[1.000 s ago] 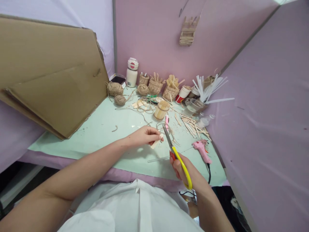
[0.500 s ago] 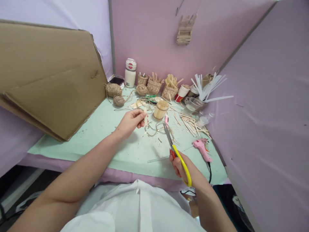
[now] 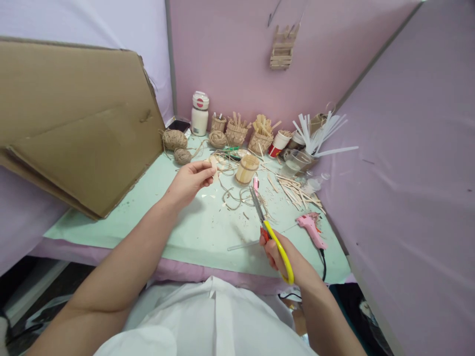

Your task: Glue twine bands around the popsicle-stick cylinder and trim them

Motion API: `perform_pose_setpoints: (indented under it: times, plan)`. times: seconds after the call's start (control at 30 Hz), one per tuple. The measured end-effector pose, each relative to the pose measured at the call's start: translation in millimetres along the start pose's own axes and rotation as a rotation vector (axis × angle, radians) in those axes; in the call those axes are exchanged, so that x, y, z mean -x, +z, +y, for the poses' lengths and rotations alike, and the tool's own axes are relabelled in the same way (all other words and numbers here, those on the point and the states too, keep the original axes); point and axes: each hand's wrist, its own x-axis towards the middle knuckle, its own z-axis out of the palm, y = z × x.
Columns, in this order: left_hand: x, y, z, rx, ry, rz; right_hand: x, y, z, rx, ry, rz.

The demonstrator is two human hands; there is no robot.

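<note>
Between its thumb and fingers, my left hand (image 3: 195,182) pinches a short flat wooden piece (image 3: 213,167) over the left middle of the green table. My right hand (image 3: 276,254) is closed on scissors with yellow and red handles (image 3: 279,249), whose blades point away from me and look slightly parted. Just beyond the blade tips lies a pink cutter (image 3: 256,184). A small wooden barrel-shaped cup (image 3: 247,169) stands behind it, with loose twine (image 3: 237,199) in front. A clear glue stick (image 3: 243,245) lies left of my right hand.
Cardboard (image 3: 85,123) leans at the left. Twine balls (image 3: 175,139), a white bottle (image 3: 199,114) and stick-filled baskets (image 3: 236,132) line the back. At the right are loose wooden sticks (image 3: 297,190) and a pink glue gun (image 3: 312,230) with a black cord.
My left hand has moved a little left and away from me with the wooden piece. Small pale scraps now show on the table below it. My right hand and the scissors have hardly moved.
</note>
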Motion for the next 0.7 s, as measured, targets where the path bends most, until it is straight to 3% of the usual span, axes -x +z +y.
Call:
perform_pose_setpoints:
  times: [0.43,0.7]
  plan:
    - [2,0.3,1,-0.031,-0.037,-0.035,-5,-7,5,-0.007,-0.012,0.027]
    - [23,26.0,-13,-0.08,-0.204,-0.296,-5,5,-15,-0.004,-0.031,-0.068]
